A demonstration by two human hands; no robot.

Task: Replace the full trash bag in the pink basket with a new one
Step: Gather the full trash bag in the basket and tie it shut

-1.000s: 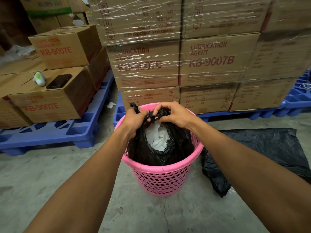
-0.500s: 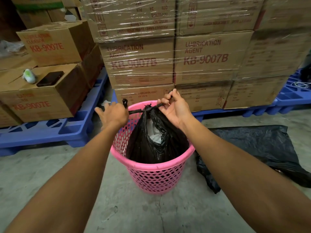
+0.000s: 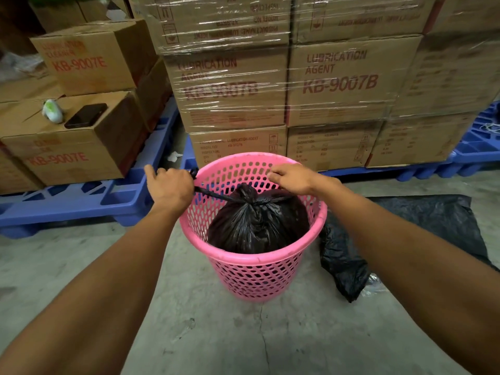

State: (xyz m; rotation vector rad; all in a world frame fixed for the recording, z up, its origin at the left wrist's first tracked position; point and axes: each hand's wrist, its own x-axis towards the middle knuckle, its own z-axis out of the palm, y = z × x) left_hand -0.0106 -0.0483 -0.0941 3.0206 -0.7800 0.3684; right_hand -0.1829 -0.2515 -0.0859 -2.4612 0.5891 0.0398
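**Knotted trash bag in the pink basket, both hands on its twisted ends**

The full black trash bag point(image 3: 257, 226) sits inside the pink basket point(image 3: 254, 266) on the concrete floor point(image 3: 189, 334), its neck knotted. The left hand point(image 3: 170, 185) is closed on one twisted end, the right hand point(image 3: 293, 178) on the other; the fingertips are hidden. A second black bag point(image 3: 422, 220) lies flat at right, partly behind the forearm. Box lettering beyond is blurred by wrap.

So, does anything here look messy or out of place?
A little. A scrap of white paper lies on the floor between the blue pallets, and a black bag sprawls crumpled on the concrete right of the pink basket. The tied trash bag looks intact, nothing spilled.
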